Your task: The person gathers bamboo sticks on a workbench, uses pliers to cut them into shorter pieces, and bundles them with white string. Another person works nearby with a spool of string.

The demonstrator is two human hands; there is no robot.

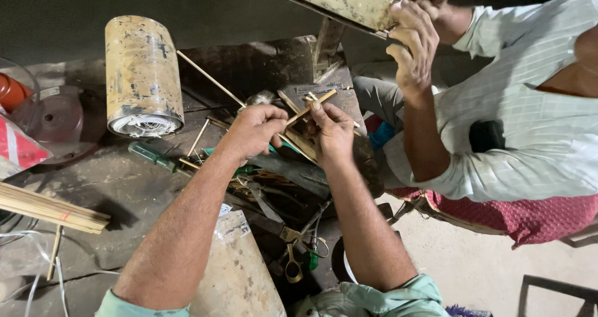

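Left hand (pixel 258 130) and right hand (pixel 333 133) pinched on thin pale bamboo sticks (pixel 309 108), apparently crossed, over a dark scuffed bench (pixel 124 186). Left of them, a worn cylindrical spool (pixel 142 74). Below, small scissors (pixel 293 268). Beyond, another person's hand (pixel 412 46) gripping a flat mottled plate (pixel 346 0).

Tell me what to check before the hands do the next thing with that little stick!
1. Left hand grips the thin stick: ok.
2. Right hand pinches the stick too: ok.
3. Stick in one piece: cannot tell.
4. Co-worker's hand clear of both hands: ok.
5. Spare sticks bundle lying nearby: ok.
6. Scissors clear of the arms: ok.
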